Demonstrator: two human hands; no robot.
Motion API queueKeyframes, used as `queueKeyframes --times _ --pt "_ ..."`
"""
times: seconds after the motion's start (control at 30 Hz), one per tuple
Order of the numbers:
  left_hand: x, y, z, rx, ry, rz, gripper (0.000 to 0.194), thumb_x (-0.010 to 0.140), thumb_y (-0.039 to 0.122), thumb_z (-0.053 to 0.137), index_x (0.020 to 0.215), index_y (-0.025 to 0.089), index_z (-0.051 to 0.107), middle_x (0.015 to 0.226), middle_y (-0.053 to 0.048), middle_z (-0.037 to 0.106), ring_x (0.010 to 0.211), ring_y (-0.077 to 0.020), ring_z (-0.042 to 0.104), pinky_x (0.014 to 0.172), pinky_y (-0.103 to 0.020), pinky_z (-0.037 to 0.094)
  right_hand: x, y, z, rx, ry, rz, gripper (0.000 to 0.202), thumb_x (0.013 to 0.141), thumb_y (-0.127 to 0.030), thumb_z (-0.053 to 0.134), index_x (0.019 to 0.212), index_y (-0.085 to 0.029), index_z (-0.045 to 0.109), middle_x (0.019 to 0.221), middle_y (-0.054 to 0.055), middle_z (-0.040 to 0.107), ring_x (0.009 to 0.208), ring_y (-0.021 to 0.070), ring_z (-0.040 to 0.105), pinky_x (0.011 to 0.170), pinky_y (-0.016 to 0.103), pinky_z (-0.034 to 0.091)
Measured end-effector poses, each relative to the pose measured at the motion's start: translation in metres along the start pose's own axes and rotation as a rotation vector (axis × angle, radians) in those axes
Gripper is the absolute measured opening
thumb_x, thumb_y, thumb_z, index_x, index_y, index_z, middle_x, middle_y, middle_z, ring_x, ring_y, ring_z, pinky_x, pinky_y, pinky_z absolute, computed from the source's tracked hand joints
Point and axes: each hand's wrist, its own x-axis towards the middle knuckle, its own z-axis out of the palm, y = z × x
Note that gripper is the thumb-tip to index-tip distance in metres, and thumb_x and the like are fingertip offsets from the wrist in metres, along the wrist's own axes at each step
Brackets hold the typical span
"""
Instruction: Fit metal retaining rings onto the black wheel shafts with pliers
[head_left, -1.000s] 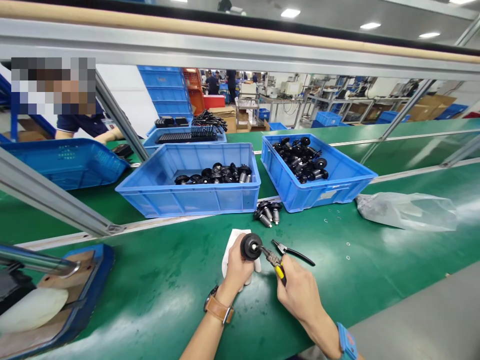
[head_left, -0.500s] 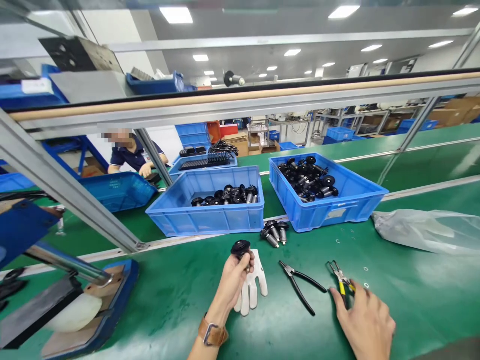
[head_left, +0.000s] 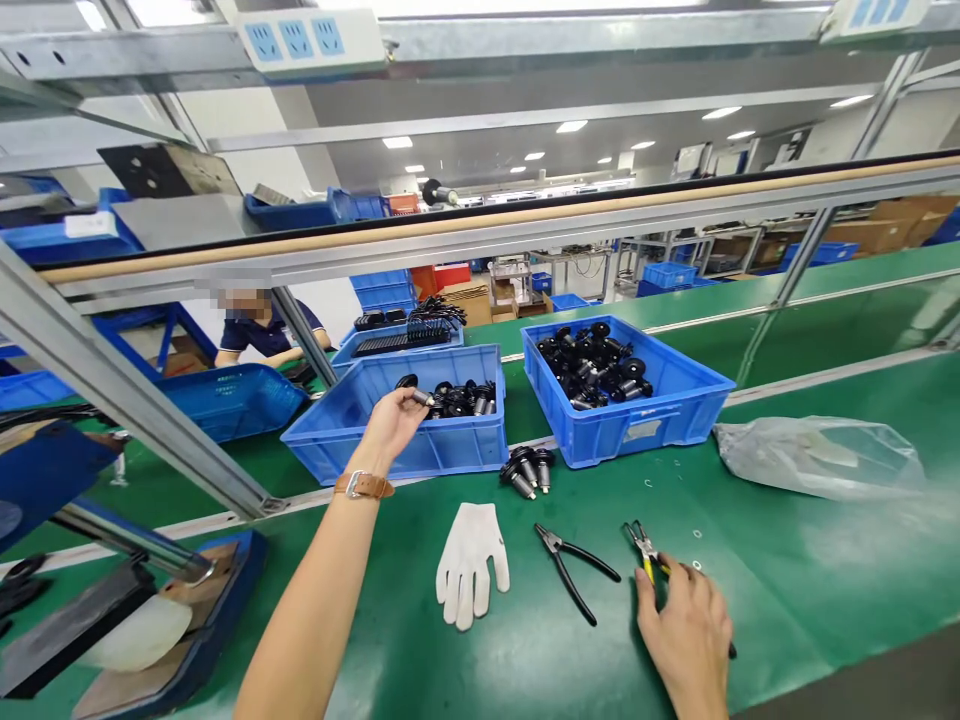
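Note:
Over the left blue bin (head_left: 397,458), my left hand (head_left: 391,428) pinches a black part with a silver metal shaft (head_left: 422,397). Similar black parts lie heaped in that bin. My right hand (head_left: 688,625) rests on the table around the yellow-and-black handles of snap-ring pliers (head_left: 643,548), whose tips point away from me; its palm hides part of the handles. To their left lie black-handled pliers (head_left: 574,570), spread apart. A white glove (head_left: 472,565) lies flat between my arms. Several loose black parts (head_left: 527,470) sit just in front of the bins.
A right blue bin (head_left: 652,430) holds many black parts. Beside it lies a clear plastic bag (head_left: 821,455). Small white rings (head_left: 697,534) are scattered on the green table. At left stand a blue-based press (head_left: 225,600) and a slanted metal post (head_left: 150,390). A person (head_left: 262,330) sits beyond.
My left hand has moved forward and left from above the glove to the left bin, carrying the black part. The glove is now uncovered. My right hand stays at the yellow-handled pliers.

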Motion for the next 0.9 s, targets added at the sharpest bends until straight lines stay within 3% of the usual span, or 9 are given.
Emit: queueKeyframes --times 0.13,0.27,0.43,0.57,0.63,0.73,0.8,0.9 --pt "-0.014 -0.025 -0.005 0.054 0.007 0.093 0.012 0.083 0.005 0.059 0.083 0.016 0.064 0.089 -0.005 0.07 0.091 -0.0155 0.067 0.087 -0.03 0.052 0.001 0.0 -0.002 0.002 0.007 -0.004 0.051 0.1 -0.053 0.031 0.115 -0.014 0.06 0.107 0.02 0.063 0.106 0.0385 0.056 0.08 0.049 0.046" --pt "-0.053 -0.076 -0.018 0.318 -0.128 0.234 0.018 0.079 0.021 0.071 0.097 0.017 0.07 0.108 -0.009 0.072 0.102 -0.0219 0.067 0.085 -0.032 0.054 0.003 -0.002 -0.005 0.006 -0.002 -0.016 0.048 0.102 -0.052 0.033 0.116 -0.013 0.058 0.107 0.019 0.063 0.104 0.0367 0.056 0.08 0.048 0.045" --pt "-0.099 -0.145 -0.038 0.579 -0.311 0.189 0.029 0.077 0.037 0.075 0.1 0.019 0.071 0.1 -0.009 0.075 0.094 -0.023 0.07 0.079 -0.032 0.054 0.0 -0.004 -0.005 0.1 0.021 -0.006 0.045 0.103 -0.05 0.036 0.118 -0.013 0.057 0.11 0.018 0.062 0.108 0.0355 0.055 0.084 0.05 0.047" --pt "-0.115 -0.186 -0.057 0.846 -0.448 0.185 0.026 0.086 0.04 0.064 0.102 0.021 0.071 0.081 -0.005 0.072 0.079 -0.0221 0.069 0.071 -0.03 0.05 0.012 -0.009 -0.017 0.301 0.071 -0.066 0.032 0.102 -0.04 0.045 0.121 -0.017 0.056 0.114 0.015 0.061 0.112 0.0307 0.054 0.092 0.048 0.047" --pt "-0.116 -0.199 -0.066 0.999 -0.531 0.18 0.028 0.092 0.041 0.054 0.102 0.02 0.07 0.072 -0.003 0.068 0.07 -0.0218 0.066 0.068 -0.031 0.048 0.04 -0.015 -0.029 0.381 0.119 -0.139 0.025 0.101 -0.036 0.049 0.119 -0.02 0.058 0.113 0.012 0.062 0.111 0.0284 0.055 0.092 0.046 0.048" --pt "-0.116 -0.21 -0.074 1.136 -0.58 0.187 0.032 0.097 0.04 0.044 0.101 0.02 0.068 0.077 -0.004 0.071 0.075 -0.0232 0.067 0.072 -0.033 0.049 0.119 -0.036 -0.044 0.451 0.171 -0.228 0.021 0.099 -0.033 0.049 0.112 -0.02 0.06 0.108 0.011 0.065 0.107 0.0263 0.058 0.095 0.045 0.048" --pt "-0.116 -0.213 -0.079 1.174 -0.582 0.205 0.031 0.098 0.039 0.041 0.101 0.022 0.067 0.085 -0.005 0.073 0.081 -0.0239 0.069 0.075 -0.033 0.049 0.187 -0.058 -0.043 0.345 -0.005 -0.209 0.023 0.1 -0.031 0.045 0.111 -0.017 0.06 0.11 0.013 0.066 0.108 0.025 0.058 0.098 0.043 0.047" --pt "-0.118 -0.216 -0.084 1.214 -0.566 0.23 0.029 0.099 0.035 0.039 0.099 0.024 0.066 0.088 -0.005 0.075 0.084 -0.0238 0.071 0.074 -0.031 0.049 0.28 -0.097 -0.018 0.271 -0.197 -0.245 0.019 0.096 -0.027 0.056 0.108 -0.015 0.064 0.102 0.01 0.068 0.098 0.0223 0.063 0.092 0.038 0.05"
